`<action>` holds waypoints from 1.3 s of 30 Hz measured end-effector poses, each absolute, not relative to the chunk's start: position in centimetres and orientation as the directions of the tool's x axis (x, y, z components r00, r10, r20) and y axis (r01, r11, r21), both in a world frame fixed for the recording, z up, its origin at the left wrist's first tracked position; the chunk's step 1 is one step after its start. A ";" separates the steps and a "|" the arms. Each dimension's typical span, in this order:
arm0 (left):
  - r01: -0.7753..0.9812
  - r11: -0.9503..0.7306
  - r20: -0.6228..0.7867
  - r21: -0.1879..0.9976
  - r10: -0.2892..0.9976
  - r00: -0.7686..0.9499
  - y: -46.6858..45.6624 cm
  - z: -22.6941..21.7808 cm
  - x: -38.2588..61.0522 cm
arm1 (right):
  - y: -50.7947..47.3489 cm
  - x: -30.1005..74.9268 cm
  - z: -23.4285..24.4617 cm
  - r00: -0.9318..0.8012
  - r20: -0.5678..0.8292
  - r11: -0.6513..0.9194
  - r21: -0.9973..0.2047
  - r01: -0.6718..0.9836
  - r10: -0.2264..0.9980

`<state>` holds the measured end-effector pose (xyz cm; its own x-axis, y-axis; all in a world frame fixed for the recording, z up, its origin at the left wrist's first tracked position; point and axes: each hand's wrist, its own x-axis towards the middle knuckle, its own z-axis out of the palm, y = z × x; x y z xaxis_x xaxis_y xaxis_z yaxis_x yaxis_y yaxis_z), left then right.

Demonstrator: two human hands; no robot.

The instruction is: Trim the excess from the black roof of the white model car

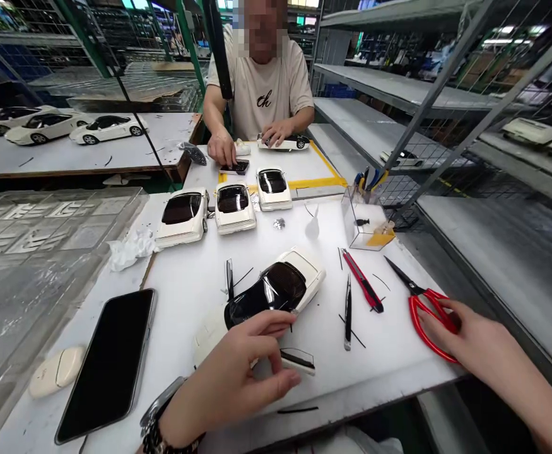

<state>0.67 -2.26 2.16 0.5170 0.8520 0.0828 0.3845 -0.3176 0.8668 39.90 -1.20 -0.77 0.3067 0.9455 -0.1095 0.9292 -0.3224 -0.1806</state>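
1. Reference: the white model car with a black roof, at mid-table, is the dial center; 12 o'clock points away from the wearer.
2. Left hand: at 7 o'clock, half-open, thumb apart from the curved fingers; the fingertips are at the car's near side. Whether they pinch anything cannot be told.
3. Car door with window pane: at 5 o'clock, just beside the left thumb.
4. Right hand: at 3 o'clock, thumb and fingers curled around the handles of the red-handled scissors. Blades point toward 10 o'clock.
5. Black tweezers and red utility knife: between car and scissors, knife just beyond tweezers.
6. Smartphone: at 8 o'clock; the cream earbud case lies beside it.
7. Three white model cars: at 10, 11 and 12 o'clock.
8. Co-worker: seated at 12 o'clock, one hand on another model car.
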 end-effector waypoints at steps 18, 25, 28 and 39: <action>0.321 -0.263 0.106 0.910 0.895 0.433 -2.5 2.0 0.7 | 15.8 21.7 -0.7 -0.049 0.146 0.119 -0.521 0.845 0.988; -0.021 0.027 -0.018 0.999 0.944 0.330 -2.0 2.0 0.9 | 11.9 22.1 1.6 -0.070 0.271 0.273 -0.853 0.445 0.960; -0.218 0.165 -0.084 0.962 0.936 0.341 -1.7 1.9 1.0 | 8.8 23.2 2.6 -0.099 0.223 0.220 -0.974 -0.044 0.970; -0.369 0.173 -0.075 0.913 0.961 0.265 -1.4 1.4 1.6 | 1.0 22.0 -1.0 -0.072 0.451 0.452 -0.892 -0.007 0.890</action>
<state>1.62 -1.40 1.45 0.2646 0.9614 -0.0750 -0.3691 0.1728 0.9132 22.01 0.98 -0.97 -0.0725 0.8895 0.4511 -0.0068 0.4519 -0.8921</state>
